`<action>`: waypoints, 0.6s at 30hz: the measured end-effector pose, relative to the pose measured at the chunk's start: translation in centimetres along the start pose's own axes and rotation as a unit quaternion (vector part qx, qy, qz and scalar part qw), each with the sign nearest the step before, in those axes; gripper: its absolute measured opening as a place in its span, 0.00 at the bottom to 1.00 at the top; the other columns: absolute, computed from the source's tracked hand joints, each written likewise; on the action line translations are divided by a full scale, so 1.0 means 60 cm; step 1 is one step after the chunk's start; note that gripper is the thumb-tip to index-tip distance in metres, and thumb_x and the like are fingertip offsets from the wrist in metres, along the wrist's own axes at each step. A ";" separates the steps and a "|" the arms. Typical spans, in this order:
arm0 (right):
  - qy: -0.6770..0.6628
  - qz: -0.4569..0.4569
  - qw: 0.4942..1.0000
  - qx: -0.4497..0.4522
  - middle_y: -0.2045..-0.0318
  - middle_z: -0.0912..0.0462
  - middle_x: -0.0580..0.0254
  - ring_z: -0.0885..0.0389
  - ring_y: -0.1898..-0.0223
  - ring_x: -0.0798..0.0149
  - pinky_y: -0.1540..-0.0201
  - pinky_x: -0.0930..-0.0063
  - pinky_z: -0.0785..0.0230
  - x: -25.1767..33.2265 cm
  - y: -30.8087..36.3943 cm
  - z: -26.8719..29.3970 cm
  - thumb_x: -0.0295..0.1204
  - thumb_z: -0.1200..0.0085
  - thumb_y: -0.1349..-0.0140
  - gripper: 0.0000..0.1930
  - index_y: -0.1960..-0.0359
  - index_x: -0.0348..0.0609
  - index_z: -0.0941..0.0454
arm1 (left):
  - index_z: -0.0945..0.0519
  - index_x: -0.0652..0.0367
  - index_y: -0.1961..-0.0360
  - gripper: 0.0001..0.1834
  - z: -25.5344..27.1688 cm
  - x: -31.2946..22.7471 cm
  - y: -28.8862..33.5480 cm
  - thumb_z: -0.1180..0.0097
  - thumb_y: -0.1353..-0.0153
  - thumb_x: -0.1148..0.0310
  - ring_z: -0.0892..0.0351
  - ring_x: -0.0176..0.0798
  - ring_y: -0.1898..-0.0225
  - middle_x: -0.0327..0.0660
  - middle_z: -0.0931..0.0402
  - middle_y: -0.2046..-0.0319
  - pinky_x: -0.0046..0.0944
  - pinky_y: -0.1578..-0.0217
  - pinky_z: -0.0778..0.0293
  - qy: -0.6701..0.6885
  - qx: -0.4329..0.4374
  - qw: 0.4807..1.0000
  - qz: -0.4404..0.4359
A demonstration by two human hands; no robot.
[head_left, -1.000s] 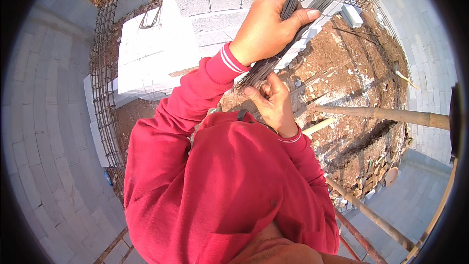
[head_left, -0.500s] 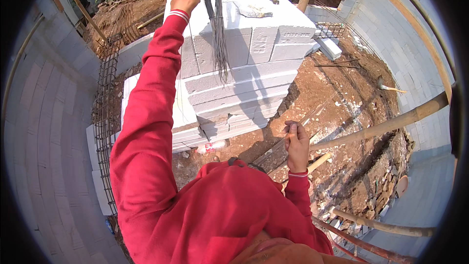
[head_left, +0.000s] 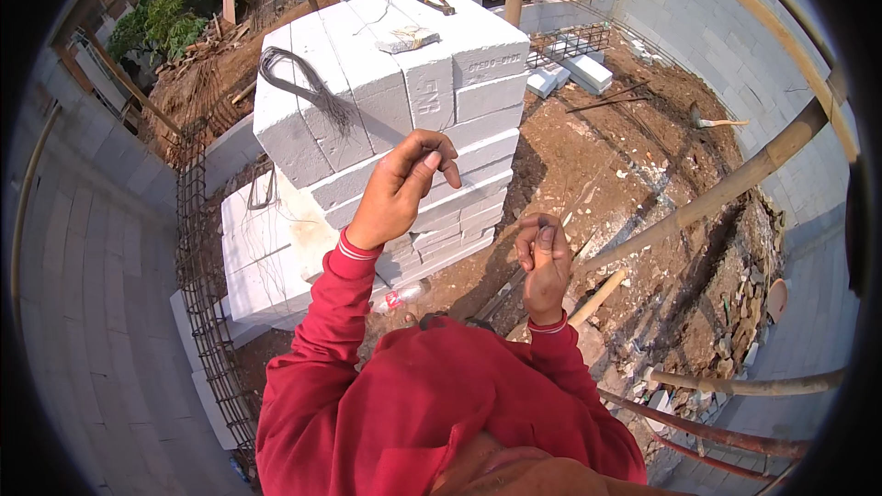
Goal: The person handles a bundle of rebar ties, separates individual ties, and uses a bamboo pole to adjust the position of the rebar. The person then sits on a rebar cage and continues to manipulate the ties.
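Observation:
My left hand (head_left: 404, 188) is raised in front of the block stack, its fingers curled and thumb bent in. Lower and to the right, my right hand (head_left: 544, 266) is closed, with thumb and fingertips pressed together. Whatever either hand pinches, if anything, is too thin to make out. A bent bundle of dark thin wire (head_left: 299, 83) lies on the left part of the stack of white blocks (head_left: 322, 41), its loose ends over the front edge. Pincers (head_left: 433, 3) lie open near the back of the top, behind a small broken block piece (head_left: 407, 39).
A lower pile of white blocks (head_left: 253, 266) adjoins the stack on the left, beside a long rebar cage (head_left: 193, 248). Bamboo poles (head_left: 717, 197) cross at right. A hatchet-like tool (head_left: 717, 119) and rubble lie on the dirt. Grey block walls (head_left: 83, 285) surround the place.
My left hand has come down and toward me, away from the wire bundle. The bundle, upright before, now lies on the blocks. My right hand stays low and closed. The view has shifted.

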State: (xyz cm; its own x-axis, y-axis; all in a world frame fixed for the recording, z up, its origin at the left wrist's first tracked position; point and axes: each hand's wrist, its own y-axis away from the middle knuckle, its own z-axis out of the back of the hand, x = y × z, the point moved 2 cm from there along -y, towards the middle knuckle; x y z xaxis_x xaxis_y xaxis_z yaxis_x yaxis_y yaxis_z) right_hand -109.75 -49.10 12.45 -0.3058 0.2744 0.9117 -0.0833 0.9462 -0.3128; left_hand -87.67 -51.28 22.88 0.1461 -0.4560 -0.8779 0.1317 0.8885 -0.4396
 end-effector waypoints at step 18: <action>0.075 0.041 0.996 0.011 0.77 0.33 0.69 0.37 0.74 0.74 0.70 0.76 0.41 0.045 -0.020 0.080 0.38 0.63 0.22 0.17 0.64 0.39 0.29 | 0.39 0.69 0.34 0.25 -0.240 0.021 -0.095 0.56 0.26 0.66 0.43 0.21 0.83 0.46 0.17 0.69 0.24 0.80 0.42 0.162 -0.007 0.987 0.019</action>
State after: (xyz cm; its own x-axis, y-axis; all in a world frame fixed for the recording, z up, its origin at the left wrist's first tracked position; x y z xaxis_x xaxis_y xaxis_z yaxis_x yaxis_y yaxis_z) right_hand -115.02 -50.32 14.02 -0.1665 0.3746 0.9121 -0.0845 0.9162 -0.3917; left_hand -102.33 -56.20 21.55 -0.1712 -0.3835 -0.9075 0.1191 0.9063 -0.4054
